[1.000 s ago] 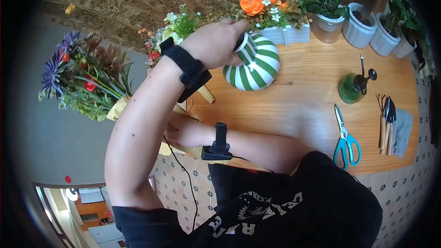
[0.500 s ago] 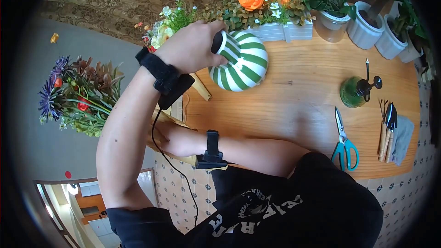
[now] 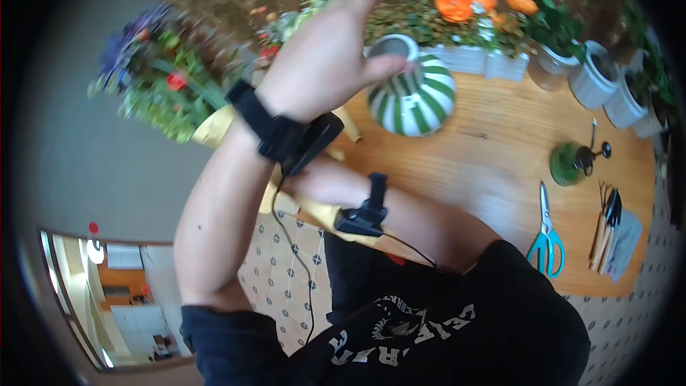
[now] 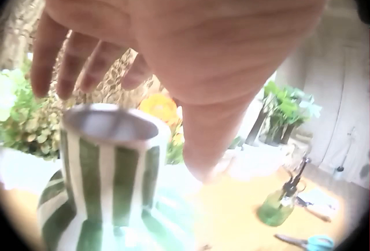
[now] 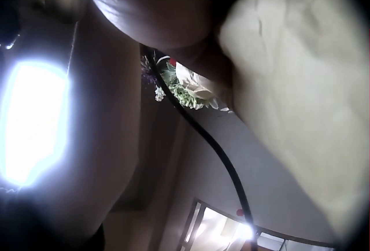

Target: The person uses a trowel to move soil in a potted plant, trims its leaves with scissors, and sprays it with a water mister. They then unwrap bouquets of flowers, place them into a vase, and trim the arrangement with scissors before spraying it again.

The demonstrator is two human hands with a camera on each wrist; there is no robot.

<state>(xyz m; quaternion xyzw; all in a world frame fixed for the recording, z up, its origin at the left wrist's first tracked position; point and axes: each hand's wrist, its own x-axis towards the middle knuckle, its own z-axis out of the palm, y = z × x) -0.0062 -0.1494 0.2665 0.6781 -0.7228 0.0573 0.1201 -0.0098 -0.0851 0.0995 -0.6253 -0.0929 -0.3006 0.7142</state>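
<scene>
A vase (image 3: 413, 107) with green and white stripes stands on the table, its round mouth facing up. My left hand (image 3: 321, 57) is beside and above its neck, fingers extended and thumb spread. The left wrist view has the palm over the vase (image 4: 110, 176), fingers behind the rim and thumb off to one side. Crossing under the left forearm, my right hand (image 3: 314, 179) holds a paper-wrapped bouquet (image 3: 175, 82) of purple, red and green flowers. Its fingers are mostly hidden; in the right wrist view the hand (image 5: 162, 14) lies against the pale wrapping paper (image 5: 300, 89).
White planters with orange flowers (image 3: 454, 3) and potted plants (image 3: 597, 75) line the table's back edge. To the right are a green spray bottle (image 3: 569, 163), teal-handled scissors (image 3: 548, 243), small garden tools (image 3: 604, 236) and a grey cloth (image 3: 625, 243). A black cable (image 3: 289, 261) hangs from the left wrist.
The left hand gripped the tilted vase by its neck and has let go; the vase now stands upright. The right hand stays at the bouquet. The head view has shifted.
</scene>
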